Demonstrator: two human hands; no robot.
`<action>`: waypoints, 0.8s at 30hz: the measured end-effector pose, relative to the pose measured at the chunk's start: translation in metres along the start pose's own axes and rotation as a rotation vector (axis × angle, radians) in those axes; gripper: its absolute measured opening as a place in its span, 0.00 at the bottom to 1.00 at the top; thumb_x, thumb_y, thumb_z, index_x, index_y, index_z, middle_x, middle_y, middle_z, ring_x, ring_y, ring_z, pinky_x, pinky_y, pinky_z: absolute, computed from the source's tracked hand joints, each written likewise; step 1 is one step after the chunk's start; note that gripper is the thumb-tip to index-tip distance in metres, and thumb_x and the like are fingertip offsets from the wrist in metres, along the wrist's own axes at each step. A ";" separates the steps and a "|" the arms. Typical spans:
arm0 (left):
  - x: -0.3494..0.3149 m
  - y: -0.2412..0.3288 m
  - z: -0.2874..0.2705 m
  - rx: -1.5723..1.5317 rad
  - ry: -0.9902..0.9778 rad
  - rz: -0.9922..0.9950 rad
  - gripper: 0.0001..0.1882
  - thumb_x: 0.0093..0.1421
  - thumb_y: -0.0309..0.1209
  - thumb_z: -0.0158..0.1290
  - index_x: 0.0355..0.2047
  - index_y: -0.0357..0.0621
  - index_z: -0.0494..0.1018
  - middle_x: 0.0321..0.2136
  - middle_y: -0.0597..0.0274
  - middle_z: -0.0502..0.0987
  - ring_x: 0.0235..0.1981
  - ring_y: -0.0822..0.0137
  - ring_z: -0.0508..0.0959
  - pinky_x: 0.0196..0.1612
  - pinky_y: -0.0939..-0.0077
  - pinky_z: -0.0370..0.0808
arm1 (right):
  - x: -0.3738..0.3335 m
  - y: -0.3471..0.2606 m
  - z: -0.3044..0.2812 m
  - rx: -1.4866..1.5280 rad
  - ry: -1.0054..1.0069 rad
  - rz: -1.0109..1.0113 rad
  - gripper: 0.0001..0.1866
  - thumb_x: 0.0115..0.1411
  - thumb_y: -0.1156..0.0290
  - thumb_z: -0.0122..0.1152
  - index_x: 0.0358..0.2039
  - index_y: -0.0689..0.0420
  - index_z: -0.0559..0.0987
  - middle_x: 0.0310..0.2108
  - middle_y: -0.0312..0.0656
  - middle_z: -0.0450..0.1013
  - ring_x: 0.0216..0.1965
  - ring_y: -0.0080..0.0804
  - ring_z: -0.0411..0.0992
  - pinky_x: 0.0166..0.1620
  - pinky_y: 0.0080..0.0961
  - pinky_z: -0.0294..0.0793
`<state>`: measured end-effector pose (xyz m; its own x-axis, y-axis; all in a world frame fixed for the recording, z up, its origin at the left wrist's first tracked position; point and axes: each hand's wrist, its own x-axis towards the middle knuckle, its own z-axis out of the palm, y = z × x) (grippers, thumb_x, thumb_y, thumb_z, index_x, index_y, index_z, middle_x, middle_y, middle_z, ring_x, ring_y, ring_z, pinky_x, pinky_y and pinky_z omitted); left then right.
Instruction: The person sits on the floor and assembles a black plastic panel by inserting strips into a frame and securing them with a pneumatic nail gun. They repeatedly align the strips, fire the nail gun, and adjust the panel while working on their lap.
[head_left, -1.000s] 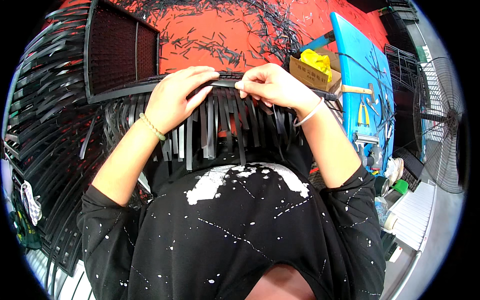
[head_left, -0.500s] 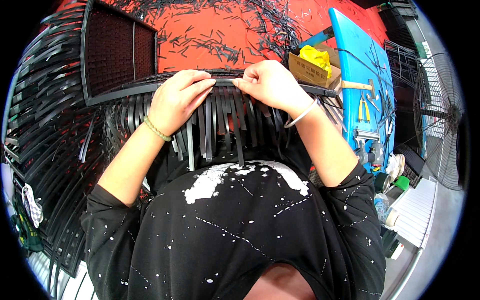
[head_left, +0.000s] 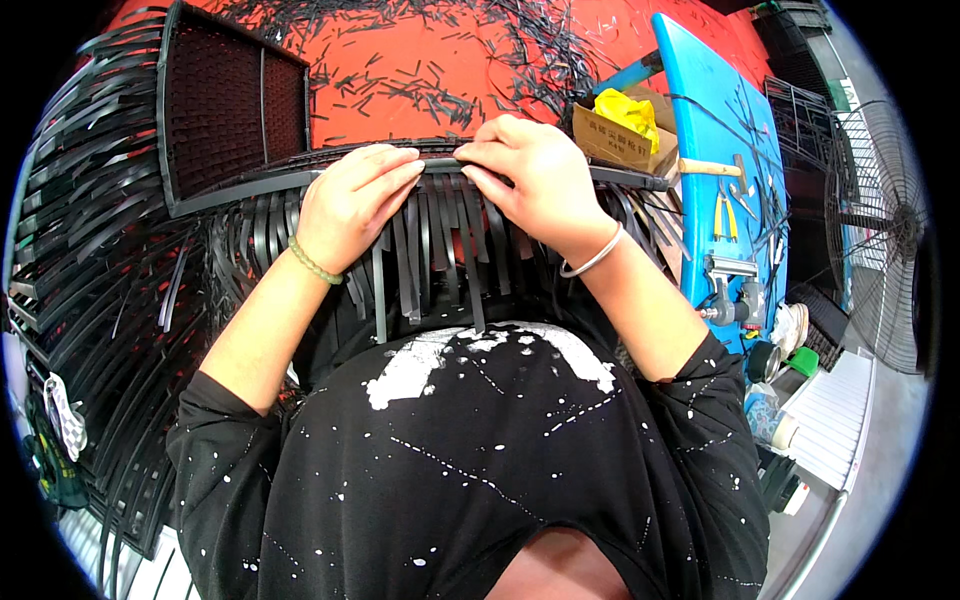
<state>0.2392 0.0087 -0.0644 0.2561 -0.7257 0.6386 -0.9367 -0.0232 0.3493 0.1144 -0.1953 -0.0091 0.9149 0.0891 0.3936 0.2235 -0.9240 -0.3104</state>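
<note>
A black frame bar (head_left: 245, 189) runs across in front of me, part of a woven black panel (head_left: 215, 95) that rises at the far left. From the bar hangs a dense row of flat black strips (head_left: 408, 255), their loose ends toward my chest. My left hand (head_left: 350, 207) is closed over the bar, fingers together and tips on its top edge. A short way to the right, my right hand (head_left: 548, 192) holds the bar between thumb and bent fingers. Any single strip under the fingertips is too small to make out.
Cut black scraps (head_left: 430, 85) litter the red floor (head_left: 355, 50). On the right, a blue board (head_left: 705, 90) carries a hammer (head_left: 712, 168), yellow-handled pliers (head_left: 725, 215) and a nail gun (head_left: 730, 290), beside a cardboard box (head_left: 610, 140). More black strips (head_left: 90, 330) fill the left; a large fan (head_left: 885, 220) stands far right.
My right hand's thumb has parted from its forefinger and dropped slightly, and the wrist has shifted a little left and down. The left hand stays nearly in place on the bar.
</note>
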 end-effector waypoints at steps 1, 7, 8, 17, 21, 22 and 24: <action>0.000 0.000 0.000 0.003 0.001 0.003 0.14 0.51 0.21 0.64 0.39 0.39 0.79 0.40 0.57 0.82 0.42 0.56 0.82 0.47 0.65 0.80 | -0.001 0.002 0.003 -0.003 0.007 -0.024 0.08 0.53 0.70 0.66 0.35 0.53 0.84 0.33 0.35 0.75 0.35 0.35 0.75 0.39 0.33 0.73; 0.000 -0.001 -0.002 -0.002 0.003 0.001 0.13 0.51 0.21 0.64 0.39 0.39 0.79 0.40 0.56 0.81 0.41 0.56 0.82 0.46 0.65 0.80 | -0.008 0.005 0.016 -0.019 0.057 -0.090 0.07 0.54 0.69 0.65 0.34 0.53 0.83 0.33 0.32 0.75 0.36 0.32 0.75 0.41 0.33 0.71; 0.001 0.000 -0.002 -0.006 0.003 0.000 0.13 0.51 0.21 0.64 0.39 0.39 0.79 0.40 0.56 0.81 0.41 0.56 0.82 0.46 0.66 0.80 | -0.008 0.005 0.016 -0.022 0.055 -0.088 0.07 0.54 0.69 0.65 0.35 0.53 0.83 0.33 0.32 0.74 0.37 0.32 0.75 0.41 0.33 0.71; 0.002 0.000 -0.002 0.003 0.002 -0.007 0.12 0.52 0.22 0.64 0.38 0.39 0.79 0.40 0.57 0.81 0.40 0.57 0.82 0.44 0.66 0.79 | -0.014 0.005 0.023 -0.050 0.102 -0.098 0.09 0.54 0.70 0.65 0.36 0.53 0.83 0.36 0.33 0.75 0.37 0.33 0.74 0.42 0.33 0.72; 0.003 0.001 0.000 -0.001 0.010 -0.010 0.13 0.51 0.22 0.64 0.39 0.39 0.79 0.40 0.57 0.81 0.40 0.57 0.82 0.44 0.66 0.79 | -0.016 0.004 0.026 -0.047 0.128 -0.094 0.10 0.54 0.70 0.64 0.38 0.53 0.83 0.38 0.34 0.75 0.38 0.32 0.74 0.42 0.32 0.72; 0.003 0.001 -0.001 -0.003 0.011 -0.011 0.13 0.51 0.22 0.64 0.39 0.39 0.79 0.40 0.57 0.81 0.40 0.56 0.82 0.45 0.66 0.79 | -0.016 0.004 0.027 -0.049 0.130 -0.095 0.10 0.54 0.70 0.64 0.38 0.53 0.83 0.39 0.34 0.75 0.38 0.32 0.74 0.43 0.32 0.72; 0.003 0.001 0.000 -0.009 0.013 -0.005 0.13 0.51 0.21 0.64 0.39 0.39 0.79 0.40 0.56 0.81 0.40 0.56 0.82 0.45 0.66 0.79 | -0.018 0.003 0.027 -0.060 0.138 -0.094 0.11 0.54 0.70 0.64 0.39 0.53 0.83 0.41 0.34 0.75 0.39 0.32 0.74 0.44 0.32 0.72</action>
<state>0.2389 0.0063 -0.0621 0.2641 -0.7167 0.6455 -0.9333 -0.0209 0.3586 0.1080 -0.1900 -0.0406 0.8352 0.1281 0.5348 0.2816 -0.9350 -0.2158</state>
